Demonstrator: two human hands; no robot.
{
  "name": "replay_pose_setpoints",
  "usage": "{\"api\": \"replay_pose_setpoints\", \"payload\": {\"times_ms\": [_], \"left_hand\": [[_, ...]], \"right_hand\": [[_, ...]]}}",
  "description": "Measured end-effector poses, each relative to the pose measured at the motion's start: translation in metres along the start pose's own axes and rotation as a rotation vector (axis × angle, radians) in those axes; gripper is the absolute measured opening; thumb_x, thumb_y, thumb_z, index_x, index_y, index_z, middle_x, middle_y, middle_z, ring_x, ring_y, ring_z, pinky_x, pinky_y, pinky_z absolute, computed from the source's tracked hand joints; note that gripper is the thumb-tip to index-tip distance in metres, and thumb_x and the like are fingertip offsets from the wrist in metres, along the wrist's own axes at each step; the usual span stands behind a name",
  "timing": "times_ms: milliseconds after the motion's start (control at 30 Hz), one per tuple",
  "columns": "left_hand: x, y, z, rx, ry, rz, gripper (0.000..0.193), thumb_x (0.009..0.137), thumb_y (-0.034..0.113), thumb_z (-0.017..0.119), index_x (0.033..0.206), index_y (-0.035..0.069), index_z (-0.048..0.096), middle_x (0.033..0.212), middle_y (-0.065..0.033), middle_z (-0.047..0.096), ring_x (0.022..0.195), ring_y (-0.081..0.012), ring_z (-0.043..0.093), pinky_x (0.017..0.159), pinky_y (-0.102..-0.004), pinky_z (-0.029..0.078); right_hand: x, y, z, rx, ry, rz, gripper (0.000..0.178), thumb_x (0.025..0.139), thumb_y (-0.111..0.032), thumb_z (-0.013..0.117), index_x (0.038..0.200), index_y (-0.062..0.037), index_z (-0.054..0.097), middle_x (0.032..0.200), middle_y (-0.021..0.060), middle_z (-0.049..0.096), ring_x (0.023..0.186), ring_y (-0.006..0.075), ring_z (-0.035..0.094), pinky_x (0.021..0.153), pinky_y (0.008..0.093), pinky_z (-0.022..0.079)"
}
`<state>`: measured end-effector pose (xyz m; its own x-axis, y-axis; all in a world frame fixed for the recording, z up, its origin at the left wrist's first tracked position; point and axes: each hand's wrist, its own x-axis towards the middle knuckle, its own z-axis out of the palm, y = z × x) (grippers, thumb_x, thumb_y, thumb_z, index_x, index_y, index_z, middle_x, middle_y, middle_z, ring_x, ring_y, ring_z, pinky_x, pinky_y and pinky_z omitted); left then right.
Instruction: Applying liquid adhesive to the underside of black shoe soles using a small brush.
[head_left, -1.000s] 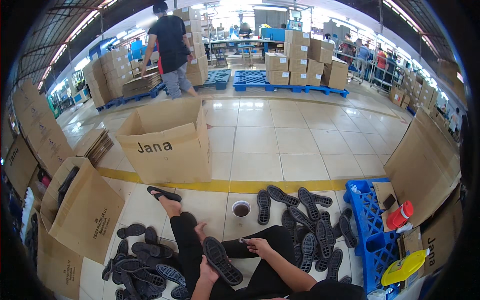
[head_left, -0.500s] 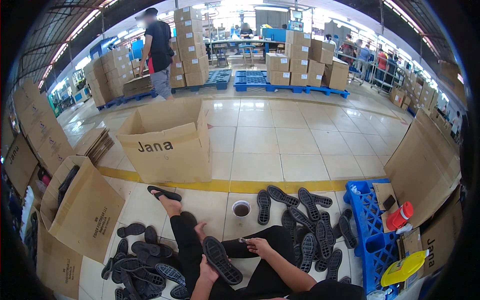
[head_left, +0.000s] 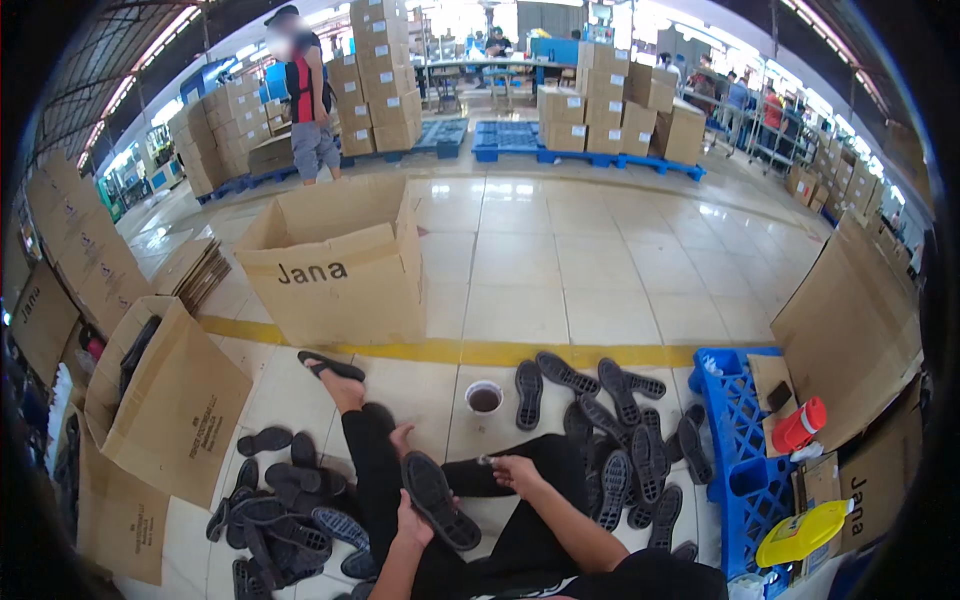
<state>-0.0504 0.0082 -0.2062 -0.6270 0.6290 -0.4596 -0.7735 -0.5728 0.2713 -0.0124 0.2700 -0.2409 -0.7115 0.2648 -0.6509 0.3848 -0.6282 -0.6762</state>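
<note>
Black sole rests in the left hand, between thumb and fingers

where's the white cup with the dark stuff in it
In the head view, the white cup stands on the tiled floor, just left of the nearest loose shoe sole, beyond the right hand.
</note>
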Motion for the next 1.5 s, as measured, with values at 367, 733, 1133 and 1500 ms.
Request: {"api": "replay_pose_setpoints", "payload": {"times_ms": [367, 733, 1133, 1500], "left_hand": [[0.021, 0.016, 0.060, 0.044, 0.052, 0.168, 0.068, 0.098, 0.055, 0.019, 0.135, 0.005, 0.045, 0.127, -0.0204, 0.055, 0.114, -0.0398, 0.053, 0.101, -0.0530, 0.040], [0.095, -0.110, 0.220, 0.121, 0.108, -0.039, 0.056, 0.099, 0.049, 0.032, 0.131, 0.007, 0.049, 0.133, -0.0129, 0.052, 0.122, -0.0308, 0.047, 0.108, -0.0453, 0.034], [0.057, -0.209, 0.305, 0.418, -0.216, -0.389, 0.057, 0.098, 0.046, 0.042, 0.135, 0.002, 0.042, 0.137, -0.0125, 0.049, 0.126, -0.0287, 0.045, 0.109, -0.0434, 0.032], [0.045, -0.256, 0.266, 0.490, -0.172, -0.475, 0.053, 0.098, 0.044, 0.044, 0.131, 0.003, 0.044, 0.131, -0.0104, 0.052, 0.120, -0.0252, 0.048, 0.106, -0.0408, 0.034]], "right_hand": [[0.001, -0.021, 0.002, 0.193, 0.047, 0.037, 0.010, 0.088, -0.018, 0.061, 0.089, -0.0078, 0.061, 0.083, 0.0035, 0.064, 0.073, 0.0171, 0.062, 0.065, 0.0302, 0.052], [0.010, 0.023, -0.018, 0.627, -0.510, -0.227, 0.018, 0.089, -0.018, 0.058, 0.096, -0.0027, 0.064, 0.085, 0.0055, 0.065, 0.069, 0.0150, 0.061, 0.062, 0.0294, 0.052], [0.024, -0.014, 0.000, 0.122, 0.056, -0.076, 0.024, 0.084, -0.022, 0.066, 0.100, -0.0039, 0.065, 0.088, 0.0060, 0.066, 0.071, 0.0162, 0.063, 0.061, 0.0282, 0.053], [-0.010, -0.011, -0.002, 0.317, 0.038, -0.146, 0.020, 0.080, -0.018, 0.067, 0.089, -0.0013, 0.062, 0.075, 0.0064, 0.062, 0.057, 0.0143, 0.058, 0.047, 0.0275, 0.047]]}}
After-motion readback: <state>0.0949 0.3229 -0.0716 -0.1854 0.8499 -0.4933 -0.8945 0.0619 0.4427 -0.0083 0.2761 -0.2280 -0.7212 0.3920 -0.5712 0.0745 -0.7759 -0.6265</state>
